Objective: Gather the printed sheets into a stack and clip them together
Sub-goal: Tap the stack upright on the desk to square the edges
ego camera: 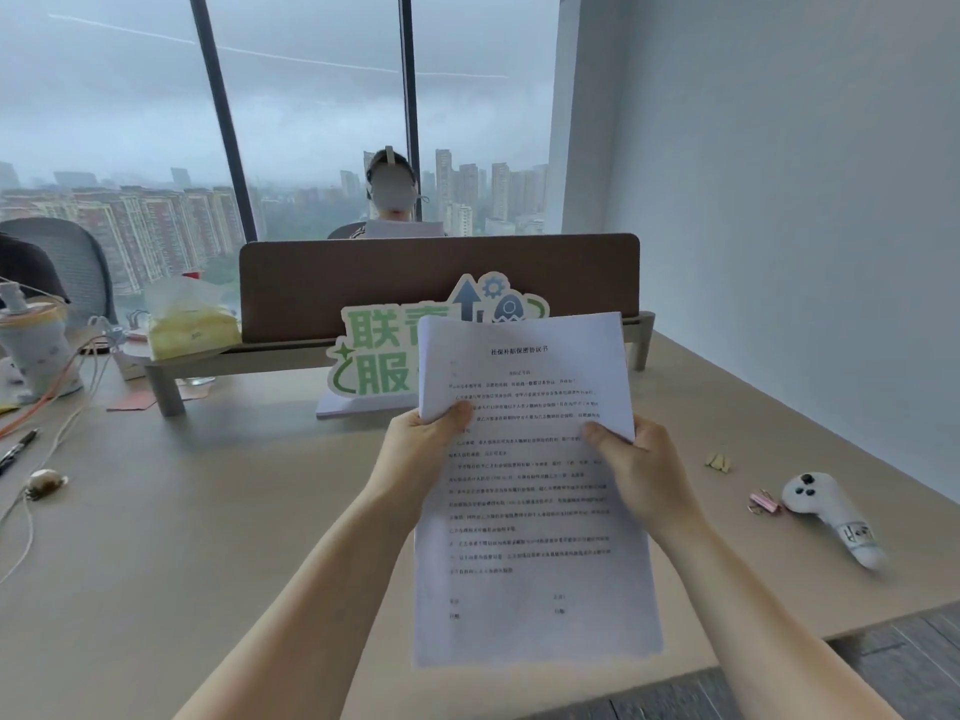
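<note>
Both hands, left hand and right hand, pinch the printed sheets mid-edge (light, floppy, likely to fan apart).

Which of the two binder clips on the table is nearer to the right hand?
The gold clip; the pink clip lies farther right of the right hand, beside the white controller.

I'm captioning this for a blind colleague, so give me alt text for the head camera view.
Both hands, left hand and right hand, hold a stack of printed sheets up above a beige desk. To the right on the desk lie a pink binder clip and a white controller.
</note>
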A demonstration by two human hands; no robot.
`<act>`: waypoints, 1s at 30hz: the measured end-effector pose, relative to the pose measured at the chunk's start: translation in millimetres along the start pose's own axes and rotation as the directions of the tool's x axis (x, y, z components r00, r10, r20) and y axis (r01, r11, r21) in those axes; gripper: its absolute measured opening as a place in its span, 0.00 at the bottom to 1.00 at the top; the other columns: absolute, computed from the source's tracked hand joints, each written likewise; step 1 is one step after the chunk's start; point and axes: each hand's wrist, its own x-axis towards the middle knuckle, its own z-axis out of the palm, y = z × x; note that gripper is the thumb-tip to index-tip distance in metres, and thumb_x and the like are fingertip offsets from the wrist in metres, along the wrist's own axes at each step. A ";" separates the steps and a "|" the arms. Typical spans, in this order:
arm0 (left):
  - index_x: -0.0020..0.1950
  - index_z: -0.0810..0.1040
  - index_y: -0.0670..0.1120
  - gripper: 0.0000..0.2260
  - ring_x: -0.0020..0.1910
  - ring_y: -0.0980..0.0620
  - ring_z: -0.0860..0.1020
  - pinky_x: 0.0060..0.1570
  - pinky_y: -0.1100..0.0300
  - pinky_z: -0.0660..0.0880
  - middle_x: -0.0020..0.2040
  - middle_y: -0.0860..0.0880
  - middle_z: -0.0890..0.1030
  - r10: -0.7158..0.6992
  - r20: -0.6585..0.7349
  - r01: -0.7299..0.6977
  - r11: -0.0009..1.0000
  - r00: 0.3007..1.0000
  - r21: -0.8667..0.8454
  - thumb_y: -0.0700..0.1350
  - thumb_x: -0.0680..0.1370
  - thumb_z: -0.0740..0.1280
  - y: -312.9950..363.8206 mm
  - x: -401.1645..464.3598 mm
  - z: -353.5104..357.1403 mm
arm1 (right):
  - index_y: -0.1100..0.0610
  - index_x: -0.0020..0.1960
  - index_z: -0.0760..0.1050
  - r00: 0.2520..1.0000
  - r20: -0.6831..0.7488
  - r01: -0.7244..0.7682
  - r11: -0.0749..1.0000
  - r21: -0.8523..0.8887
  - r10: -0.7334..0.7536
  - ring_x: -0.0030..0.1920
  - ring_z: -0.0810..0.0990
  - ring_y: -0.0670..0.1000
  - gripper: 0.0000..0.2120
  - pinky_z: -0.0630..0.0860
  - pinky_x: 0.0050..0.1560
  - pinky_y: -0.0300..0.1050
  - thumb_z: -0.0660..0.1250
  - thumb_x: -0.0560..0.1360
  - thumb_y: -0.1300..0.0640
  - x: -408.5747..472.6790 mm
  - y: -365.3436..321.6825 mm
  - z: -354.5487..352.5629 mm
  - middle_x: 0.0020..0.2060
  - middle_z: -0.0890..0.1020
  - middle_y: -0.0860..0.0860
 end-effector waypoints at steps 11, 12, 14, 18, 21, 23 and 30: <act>0.50 0.83 0.41 0.09 0.43 0.42 0.85 0.40 0.52 0.82 0.45 0.43 0.87 -0.263 0.003 0.262 0.963 0.965 0.067 0.46 0.77 0.70 -65.6 10.0 52.4 | 0.51 0.49 0.84 0.982 0.011 -0.191 0.981 0.029 0.191 0.50 0.85 0.48 0.10 0.78 0.51 0.46 0.64 0.80 0.58 -0.2 62.1 -46.5 0.46 0.87 0.45; 0.50 0.83 0.41 0.09 0.43 0.42 0.85 0.41 0.52 0.82 0.45 0.43 0.87 -0.277 0.002 0.276 0.958 0.961 0.075 0.46 0.77 0.70 -70.2 11.3 55.1 | 0.50 0.48 0.83 0.980 0.018 -0.200 0.979 0.032 0.200 0.49 0.85 0.47 0.10 0.78 0.47 0.41 0.63 0.80 0.59 0.4 66.5 -48.3 0.46 0.87 0.45; 0.49 0.83 0.41 0.09 0.43 0.42 0.85 0.41 0.52 0.82 0.44 0.43 0.87 -0.297 0.001 0.295 0.951 0.955 0.095 0.46 0.77 0.70 -78.9 14.5 59.7 | 0.51 0.48 0.83 0.972 0.014 -0.234 0.972 0.027 0.234 0.48 0.85 0.47 0.10 0.79 0.46 0.39 0.63 0.80 0.59 2.1 75.9 -51.7 0.46 0.87 0.45; 0.51 0.83 0.40 0.10 0.43 0.42 0.85 0.44 0.50 0.82 0.45 0.43 0.87 -0.344 0.004 0.341 0.933 0.939 0.117 0.46 0.77 0.71 -96.2 21.3 64.6 | 0.51 0.52 0.83 0.961 0.022 -0.277 0.961 0.007 0.277 0.53 0.84 0.53 0.08 0.77 0.60 0.58 0.65 0.79 0.56 4.0 97.3 -57.6 0.50 0.87 0.48; 0.52 0.83 0.39 0.11 0.43 0.40 0.85 0.46 0.47 0.82 0.45 0.42 0.87 -0.383 0.016 0.378 0.917 0.924 0.130 0.46 0.76 0.72 -108.5 26.2 65.9 | 0.51 0.52 0.83 0.953 0.034 -0.301 0.954 0.017 0.300 0.53 0.85 0.52 0.08 0.77 0.60 0.60 0.65 0.78 0.56 3.8 110.0 -59.5 0.49 0.87 0.47; 0.52 0.83 0.39 0.11 0.43 0.40 0.85 0.49 0.44 0.82 0.45 0.42 0.87 -0.397 0.022 0.389 0.909 0.918 0.148 0.46 0.75 0.72 -114.6 30.3 65.5 | 0.51 0.51 0.83 0.945 0.038 -0.325 0.945 0.025 0.324 0.51 0.85 0.53 0.09 0.78 0.58 0.61 0.66 0.75 0.53 2.4 114.6 -60.3 0.49 0.87 0.48; 0.51 0.82 0.42 0.14 0.43 0.43 0.86 0.44 0.50 0.82 0.45 0.44 0.87 -0.370 -0.010 0.366 0.915 0.929 0.170 0.53 0.78 0.68 -125.6 46.6 61.8 | 0.53 0.52 0.83 0.929 0.041 -0.370 0.928 0.034 0.369 0.50 0.86 0.54 0.09 0.81 0.55 0.57 0.64 0.79 0.58 3.0 122.7 -58.7 0.48 0.87 0.49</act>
